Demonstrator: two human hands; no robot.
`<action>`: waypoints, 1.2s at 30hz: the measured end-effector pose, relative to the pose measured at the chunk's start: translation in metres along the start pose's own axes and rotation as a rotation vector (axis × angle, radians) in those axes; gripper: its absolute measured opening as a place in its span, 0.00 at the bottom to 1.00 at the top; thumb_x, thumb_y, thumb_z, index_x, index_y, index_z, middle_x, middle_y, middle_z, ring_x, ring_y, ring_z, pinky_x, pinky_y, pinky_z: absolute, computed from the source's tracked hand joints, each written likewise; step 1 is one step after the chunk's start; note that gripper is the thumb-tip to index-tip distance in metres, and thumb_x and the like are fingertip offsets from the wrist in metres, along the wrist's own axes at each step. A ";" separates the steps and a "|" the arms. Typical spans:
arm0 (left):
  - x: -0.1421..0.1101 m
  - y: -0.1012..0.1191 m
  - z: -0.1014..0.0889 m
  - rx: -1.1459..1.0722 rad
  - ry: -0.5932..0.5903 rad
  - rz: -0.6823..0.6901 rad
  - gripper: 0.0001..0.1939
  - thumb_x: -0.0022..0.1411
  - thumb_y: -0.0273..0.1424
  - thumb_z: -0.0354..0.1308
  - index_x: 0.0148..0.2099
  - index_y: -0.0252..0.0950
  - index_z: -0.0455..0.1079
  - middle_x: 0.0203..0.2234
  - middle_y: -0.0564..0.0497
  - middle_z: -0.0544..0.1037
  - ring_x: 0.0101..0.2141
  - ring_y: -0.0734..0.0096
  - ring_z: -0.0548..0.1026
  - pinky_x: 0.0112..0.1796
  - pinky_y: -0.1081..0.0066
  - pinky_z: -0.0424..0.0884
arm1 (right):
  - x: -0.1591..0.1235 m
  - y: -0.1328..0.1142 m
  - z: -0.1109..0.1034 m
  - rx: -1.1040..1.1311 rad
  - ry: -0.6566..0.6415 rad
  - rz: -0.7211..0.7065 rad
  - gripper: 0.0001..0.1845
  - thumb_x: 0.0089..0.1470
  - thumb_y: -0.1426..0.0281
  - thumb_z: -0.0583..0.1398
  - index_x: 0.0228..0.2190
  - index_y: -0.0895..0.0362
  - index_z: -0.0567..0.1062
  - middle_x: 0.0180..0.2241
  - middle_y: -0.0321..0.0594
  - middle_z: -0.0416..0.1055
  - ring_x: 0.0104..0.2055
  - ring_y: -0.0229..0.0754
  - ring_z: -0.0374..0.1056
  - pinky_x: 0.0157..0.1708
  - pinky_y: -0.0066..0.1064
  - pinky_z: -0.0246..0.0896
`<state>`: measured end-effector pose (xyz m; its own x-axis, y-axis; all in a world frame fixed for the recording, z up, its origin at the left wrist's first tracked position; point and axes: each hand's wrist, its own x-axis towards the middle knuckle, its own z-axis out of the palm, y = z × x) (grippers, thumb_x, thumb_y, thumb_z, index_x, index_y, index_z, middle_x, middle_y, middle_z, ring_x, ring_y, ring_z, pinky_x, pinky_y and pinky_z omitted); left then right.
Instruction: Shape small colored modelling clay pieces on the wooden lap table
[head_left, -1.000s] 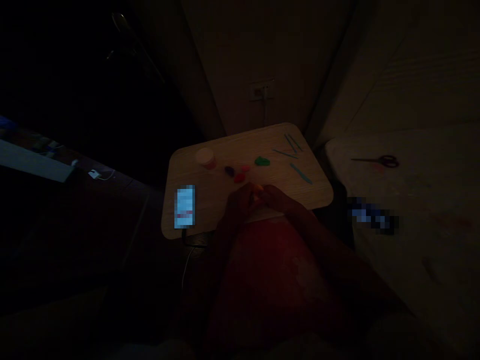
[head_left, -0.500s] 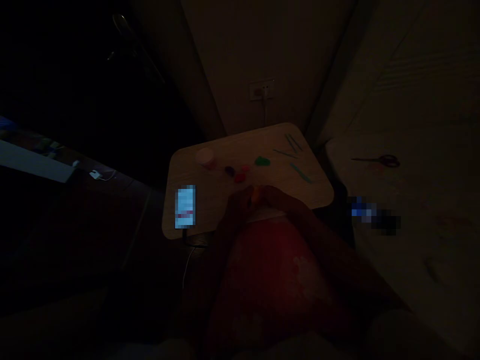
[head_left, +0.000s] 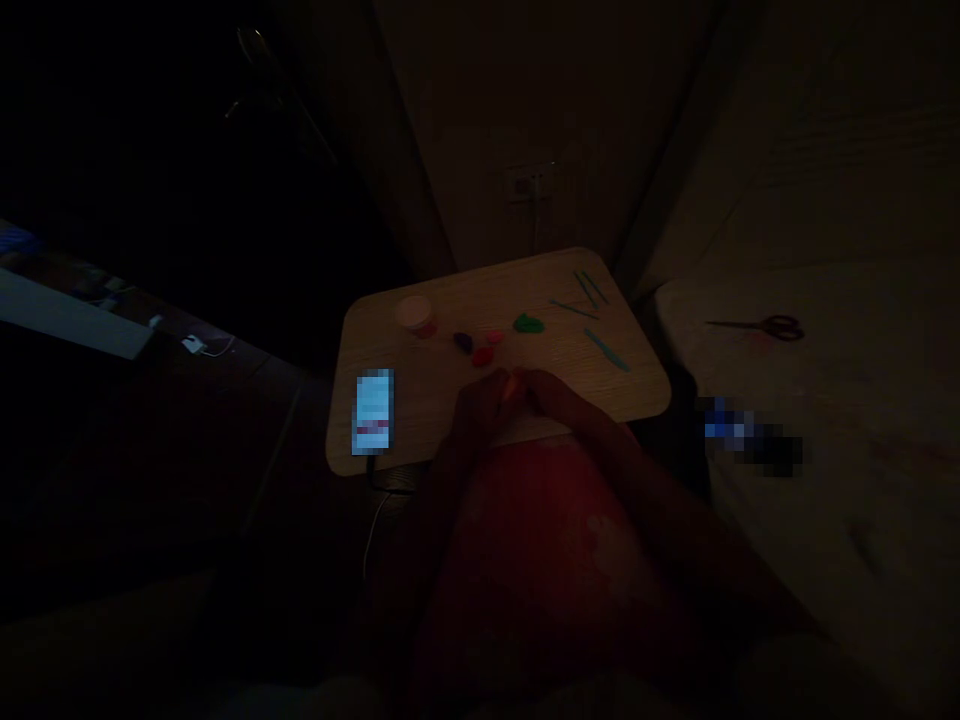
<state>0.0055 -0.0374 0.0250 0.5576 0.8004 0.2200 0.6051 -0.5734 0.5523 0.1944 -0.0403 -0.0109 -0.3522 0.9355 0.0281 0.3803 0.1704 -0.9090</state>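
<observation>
In dim light my left hand [head_left: 478,405] and my right hand [head_left: 549,390] meet at the near edge of a small wooden table [head_left: 435,430]. Between their closed fingers is an orange lump of modelling clay [head_left: 512,388], mostly covered by the fingers. Just beyond the hands lie a red lump [head_left: 482,357], a pink lump [head_left: 495,338] and a dark purple lump [head_left: 463,343]. Farther back sits a green lump [head_left: 529,324]. Several thin teal modelling tools [head_left: 606,350] are spread over the table's right part.
A lidded round tub [head_left: 415,315] stands at the table's back left. A lit phone [head_left: 373,412] lies at the left, with a cable near it. On the pale surface to the right are scissors [head_left: 765,326] and a blurred blue-and-black item [head_left: 750,437]. A wall socket [head_left: 531,183] holds a plug.
The view has shifted slightly. Both hands stay together around the orange clay, with a small change in finger position. The things on the table lie as before.
</observation>
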 end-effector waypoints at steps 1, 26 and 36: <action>0.000 0.001 -0.001 -0.020 0.003 0.010 0.17 0.75 0.45 0.49 0.46 0.37 0.70 0.35 0.45 0.79 0.33 0.63 0.77 0.36 0.66 0.69 | 0.001 -0.002 -0.001 0.045 -0.003 0.050 0.13 0.62 0.65 0.57 0.30 0.57 0.77 0.26 0.41 0.74 0.28 0.41 0.65 0.30 0.31 0.63; 0.004 -0.011 0.003 -0.119 0.188 0.080 0.31 0.71 0.42 0.57 0.71 0.40 0.57 0.67 0.36 0.67 0.67 0.49 0.66 0.64 0.50 0.66 | -0.003 -0.024 -0.007 0.566 0.053 0.002 0.32 0.51 0.49 0.70 0.51 0.55 0.82 0.52 0.45 0.80 0.53 0.50 0.75 0.53 0.40 0.70; 0.002 -0.016 0.005 -0.139 0.099 0.112 0.22 0.73 0.38 0.55 0.65 0.37 0.68 0.58 0.39 0.77 0.57 0.55 0.76 0.60 0.53 0.71 | -0.007 -0.026 -0.013 0.440 0.009 0.050 0.25 0.52 0.49 0.69 0.38 0.59 0.86 0.38 0.42 0.83 0.40 0.46 0.76 0.45 0.36 0.70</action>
<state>-0.0002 -0.0277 0.0130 0.5542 0.7501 0.3608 0.4540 -0.6357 0.6243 0.1978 -0.0469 0.0183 -0.3347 0.9421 -0.0192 -0.0044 -0.0219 -0.9998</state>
